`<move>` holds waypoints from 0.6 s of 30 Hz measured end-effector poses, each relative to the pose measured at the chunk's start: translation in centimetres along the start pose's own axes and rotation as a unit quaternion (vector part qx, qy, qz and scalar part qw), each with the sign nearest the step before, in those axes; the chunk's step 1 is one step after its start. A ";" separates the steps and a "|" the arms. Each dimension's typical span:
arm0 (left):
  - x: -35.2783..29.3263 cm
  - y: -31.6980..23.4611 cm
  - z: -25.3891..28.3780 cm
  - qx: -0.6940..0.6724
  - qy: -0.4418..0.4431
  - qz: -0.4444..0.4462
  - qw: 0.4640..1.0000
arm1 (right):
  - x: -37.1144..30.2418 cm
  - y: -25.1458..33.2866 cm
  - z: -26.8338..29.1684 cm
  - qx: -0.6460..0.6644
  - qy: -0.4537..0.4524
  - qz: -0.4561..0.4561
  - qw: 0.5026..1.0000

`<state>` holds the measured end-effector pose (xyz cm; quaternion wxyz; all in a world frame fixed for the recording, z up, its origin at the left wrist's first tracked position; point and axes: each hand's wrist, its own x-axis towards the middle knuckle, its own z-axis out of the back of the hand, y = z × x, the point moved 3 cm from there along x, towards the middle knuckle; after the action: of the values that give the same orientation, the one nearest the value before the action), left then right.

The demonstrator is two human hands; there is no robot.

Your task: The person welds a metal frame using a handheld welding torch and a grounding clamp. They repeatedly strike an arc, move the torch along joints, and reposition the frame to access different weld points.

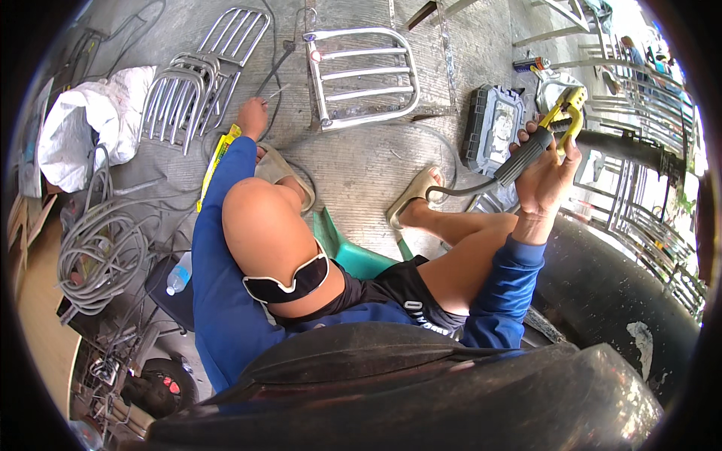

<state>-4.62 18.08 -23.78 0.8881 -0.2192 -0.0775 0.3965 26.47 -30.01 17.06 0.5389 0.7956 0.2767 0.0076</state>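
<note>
left hand [253,118] pinches a thin pale rod [279,91]; right hand [547,174] grips a yellow-and-black electrode holder [529,152]; shiny chrome tubular frame [366,74] lies far between, bars left-to-right, nearer the left.

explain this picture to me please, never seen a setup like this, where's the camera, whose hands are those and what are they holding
There is no machine here: each grip is simply a person's own bare hand. The one picture comes from a wide fisheye camera worn on that person's head, looking down, so straight edges bend near the rim. The right grip holds a clamp-like tool with a black handle, a yellow head and a dark cable. The left grip holds a thin rod. On the grey floor lie a shiny barred frame ahead, similar frames to the left and a dark case to the right.
</note>
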 end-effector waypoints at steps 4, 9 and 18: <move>1.6 -2.2 -1.0 -0.001 0.025 -0.031 0.999 | 0.4 0.0 0.0 -0.002 0.007 -0.005 1.000; 2.7 -3.2 -3.3 -0.024 0.009 -0.035 0.999 | 0.8 -0.5 -1.2 -0.011 0.041 -0.018 0.999; -2.6 5.3 -4.0 0.037 0.011 0.005 0.999 | 1.4 -1.2 -2.3 -0.006 0.026 -0.045 0.999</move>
<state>-8.68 17.98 -29.67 0.8944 -0.1910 -0.0515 0.4012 26.46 -27.08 16.58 0.5358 0.7788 0.3260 0.0061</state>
